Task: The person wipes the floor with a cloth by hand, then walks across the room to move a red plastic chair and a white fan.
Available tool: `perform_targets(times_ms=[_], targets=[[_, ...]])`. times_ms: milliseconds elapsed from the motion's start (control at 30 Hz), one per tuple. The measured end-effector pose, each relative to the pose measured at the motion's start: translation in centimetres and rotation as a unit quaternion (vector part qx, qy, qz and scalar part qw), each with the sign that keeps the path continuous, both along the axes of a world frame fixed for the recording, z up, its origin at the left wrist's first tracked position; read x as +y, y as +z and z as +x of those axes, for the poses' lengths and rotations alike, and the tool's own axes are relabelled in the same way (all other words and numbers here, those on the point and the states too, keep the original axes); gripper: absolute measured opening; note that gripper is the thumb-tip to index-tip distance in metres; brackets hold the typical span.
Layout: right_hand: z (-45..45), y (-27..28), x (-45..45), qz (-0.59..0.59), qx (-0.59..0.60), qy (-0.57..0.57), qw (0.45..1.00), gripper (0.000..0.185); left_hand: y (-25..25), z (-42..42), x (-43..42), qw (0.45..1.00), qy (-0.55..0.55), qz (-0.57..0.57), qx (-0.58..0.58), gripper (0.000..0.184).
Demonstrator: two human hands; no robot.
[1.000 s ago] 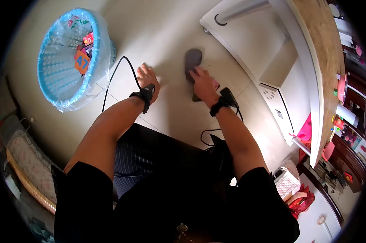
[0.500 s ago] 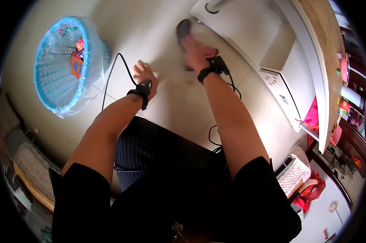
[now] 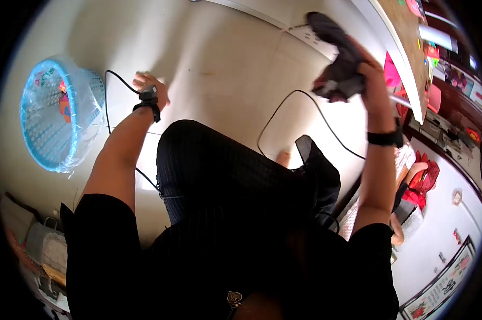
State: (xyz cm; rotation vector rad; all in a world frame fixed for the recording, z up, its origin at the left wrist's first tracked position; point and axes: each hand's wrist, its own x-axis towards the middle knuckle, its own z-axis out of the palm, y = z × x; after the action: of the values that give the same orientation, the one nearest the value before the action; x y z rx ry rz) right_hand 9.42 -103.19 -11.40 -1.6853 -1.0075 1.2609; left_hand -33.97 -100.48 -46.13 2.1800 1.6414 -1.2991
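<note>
My right hand (image 3: pixel 373 80) is raised at the right, its fingers wrapped round what looks like a pair of dark shoes (image 3: pixel 343 66) with some reddish parts. The shoes are held off the floor, slightly blurred, and one sticks out toward the white cabinet. My left hand (image 3: pixel 154 89) is low over the floor at the left, holding nothing, with its fingers extended. It is near the blue basket; whether it touches the floor I cannot tell. Each wrist wears a black strap, and a small device with a cable shows on the left one.
A light blue basket (image 3: pixel 48 160) lined with clear plastic stands at the left, with colourful wrappers inside. Black cable (image 3: pixel 321 111) loops over the tiled floor (image 3: pixel 219 90). The white cabinet (image 3: pixel 299 24) and wooden-topped table (image 3: pixel 393 21) are at the upper right. Another person (image 3: pixel 411 176) is at the right.
My right hand has lifted the shoes from the floor by the cabinet and carried them to the right. The view has turned right, and my left hand is still low near the basket.
</note>
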Motion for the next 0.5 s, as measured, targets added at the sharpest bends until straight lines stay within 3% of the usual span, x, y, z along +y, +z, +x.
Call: perform_targets(times_ms=[133,233,300,367,400,433,467,500], targets=[[7.6,5.7,-7.1,0.054,-0.074,-0.107,0.99,0.067,0.9,0.9,-0.1,0.999,0.039,0.001,0.005,0.133],[11.4,5.1,-12.2,0.039,-0.062,-0.169,0.983,0.069,-1.8,-1.4,-0.2,0.997,-0.066,-0.007,0.026,0.131],[14.1,2.6,-15.6,0.051,-0.036,-0.186,0.981,0.071,-0.3,-0.6,0.3,0.998,-0.052,-0.034,0.025,0.123],[16.1,-0.2,-18.2,0.034,0.028,-0.181,0.982,0.074,3.4,1.7,-0.1,0.995,0.03,0.06,-0.07,0.116],[17.5,-2.2,-19.4,0.033,0.056,-0.182,0.981,0.074,5.4,3.3,-0.2,0.984,0.004,0.072,-0.163,0.102],[17.5,-3.5,-19.8,0.042,0.078,-0.204,0.975,0.076,7.0,5.7,-0.4,0.967,-0.029,0.048,-0.25,0.085],[17.9,-5.3,-20.3,0.045,0.1,-0.207,0.972,0.076,9.4,9.1,-0.8,0.943,0.034,-0.04,-0.329,0.071],[18.6,-7.1,-20.7,0.049,0.122,-0.212,0.968,0.076,10.5,12.7,-2.0,0.914,0.016,-0.081,-0.397,0.063]])
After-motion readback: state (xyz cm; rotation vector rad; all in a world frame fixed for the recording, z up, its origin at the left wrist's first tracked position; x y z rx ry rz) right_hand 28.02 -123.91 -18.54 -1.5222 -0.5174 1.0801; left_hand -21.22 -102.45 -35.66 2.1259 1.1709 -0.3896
